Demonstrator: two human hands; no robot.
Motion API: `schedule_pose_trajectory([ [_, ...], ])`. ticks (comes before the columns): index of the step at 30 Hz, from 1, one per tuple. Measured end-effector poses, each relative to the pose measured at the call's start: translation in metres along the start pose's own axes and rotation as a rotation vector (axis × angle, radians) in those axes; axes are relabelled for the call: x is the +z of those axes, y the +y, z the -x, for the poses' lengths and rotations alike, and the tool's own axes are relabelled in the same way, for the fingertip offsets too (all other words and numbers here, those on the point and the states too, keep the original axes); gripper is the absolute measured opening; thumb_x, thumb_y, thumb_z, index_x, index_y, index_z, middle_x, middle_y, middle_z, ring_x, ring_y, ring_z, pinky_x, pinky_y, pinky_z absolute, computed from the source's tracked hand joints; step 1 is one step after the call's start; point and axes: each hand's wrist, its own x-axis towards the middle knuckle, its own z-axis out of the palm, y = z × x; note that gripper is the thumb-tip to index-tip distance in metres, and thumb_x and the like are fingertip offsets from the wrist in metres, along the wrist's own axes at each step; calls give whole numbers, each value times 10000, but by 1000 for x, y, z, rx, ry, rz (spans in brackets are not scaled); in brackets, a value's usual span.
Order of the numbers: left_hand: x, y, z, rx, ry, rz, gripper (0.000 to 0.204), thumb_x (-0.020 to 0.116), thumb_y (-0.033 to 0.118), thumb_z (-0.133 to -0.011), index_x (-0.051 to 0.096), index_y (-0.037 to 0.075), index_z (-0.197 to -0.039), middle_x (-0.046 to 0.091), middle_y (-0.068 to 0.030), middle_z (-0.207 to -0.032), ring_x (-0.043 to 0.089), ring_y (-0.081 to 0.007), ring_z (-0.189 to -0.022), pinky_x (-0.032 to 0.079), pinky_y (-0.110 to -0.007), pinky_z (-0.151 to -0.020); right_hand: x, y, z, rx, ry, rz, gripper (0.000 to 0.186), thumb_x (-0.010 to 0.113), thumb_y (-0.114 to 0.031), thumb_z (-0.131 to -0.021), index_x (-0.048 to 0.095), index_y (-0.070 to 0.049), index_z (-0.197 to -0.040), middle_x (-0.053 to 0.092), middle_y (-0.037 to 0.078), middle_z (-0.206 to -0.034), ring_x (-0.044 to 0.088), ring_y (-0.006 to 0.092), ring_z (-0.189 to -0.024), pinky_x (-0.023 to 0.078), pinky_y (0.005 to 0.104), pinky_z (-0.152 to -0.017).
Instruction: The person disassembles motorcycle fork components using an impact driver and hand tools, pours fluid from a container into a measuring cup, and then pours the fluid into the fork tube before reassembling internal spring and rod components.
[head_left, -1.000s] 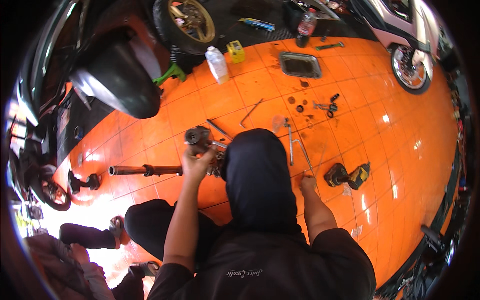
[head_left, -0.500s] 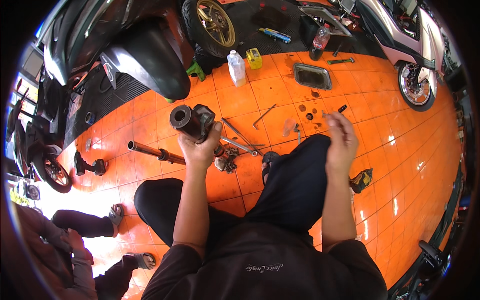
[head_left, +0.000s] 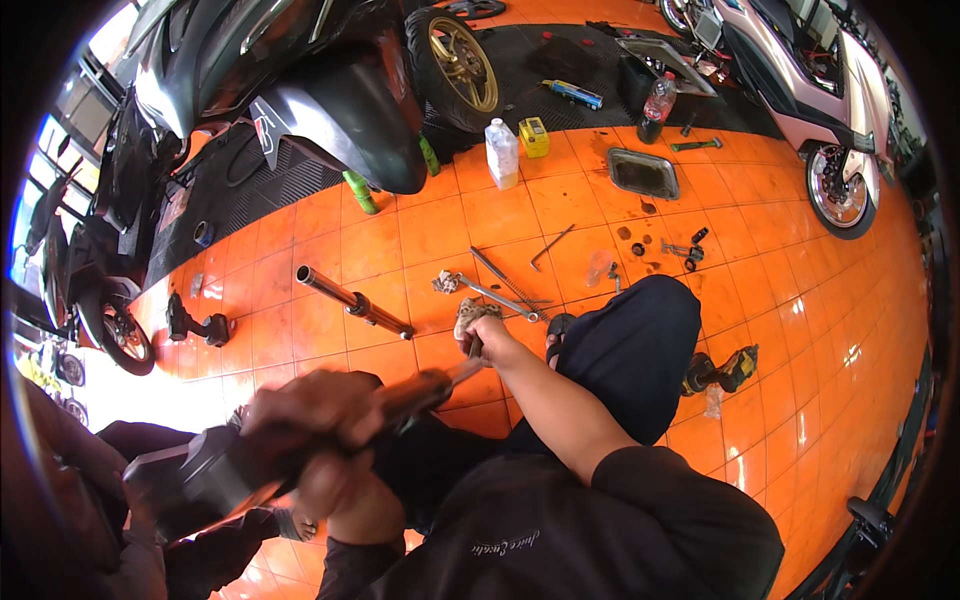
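A dark motorcycle fork leg (head_left: 415,393), smeared by motion, lies slanted across the lower left. My left hand (head_left: 332,484) is closed around it; a second blurred hand shape (head_left: 315,405) shows on its far side, and I cannot tell whether that is also mine. Beyond the leg's right end, my right hand (head_left: 487,338) grips a dirty rag (head_left: 474,315). A thin shiny piece runs between that hand and the leg; its kind is unclear. A slender fork tube (head_left: 358,304) lies on the floor further left.
On the orange tiles lie a spring (head_left: 500,272), a wrench (head_left: 497,297), a hex key (head_left: 552,247) and two cordless drivers (head_left: 197,325). Further off are a drip tray (head_left: 643,174), a white bottle (head_left: 501,155) and parked motorcycles (head_left: 370,130). Another person (head_left: 75,490) sits close at left.
The fork leg has swung from upright in front of me down to the lower left with my left hand. My right hand has crossed inward from the right and taken hold of the rag.
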Motion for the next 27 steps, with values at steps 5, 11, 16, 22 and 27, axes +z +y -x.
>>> schedule_pose_trajectory([
  [5,-39,117,-12,98,-114,17,378,713,324,-887,482,64,-1035,534,-22,-697,535,-137,-618,449,-299,-607,45,4,49,-164,146,421,46,525,-53,-894,555,-44,-860,543,99,-599,507,251,-435,427,446,-412],
  [11,-62,107,-18,101,44,51,378,645,395,-942,494,69,-1060,515,-17,-713,482,-130,-615,387,-299,-609,17,-82,-1,-453,658,1556,262,607,-179,-905,708,-58,-1114,707,194,-1120,686,341,-1044,548,438,-882],
  [16,-93,20,-3,84,293,106,316,519,359,-1009,574,53,-1068,540,-72,-766,466,-184,-701,392,-339,-655,1,-132,3,-358,676,1722,319,588,-182,-941,648,-104,-1244,684,144,-1181,652,319,-1099,495,481,-917],
  [22,-124,-51,17,-83,844,187,303,599,389,-965,579,91,-914,549,-40,-717,554,-189,-662,491,-355,-667,-32,-146,-5,-367,772,1787,423,536,-137,-943,575,-167,-1363,648,137,-1265,612,313,-1179,444,484,-994],
  [27,-154,-59,37,-119,1010,182,292,631,375,-942,557,101,-874,556,-28,-691,561,-176,-629,497,-332,-642,4,-139,13,-67,585,1884,498,537,-144,-930,499,-156,-1426,590,151,-1364,560,330,-1268,470,440,-1030],
])
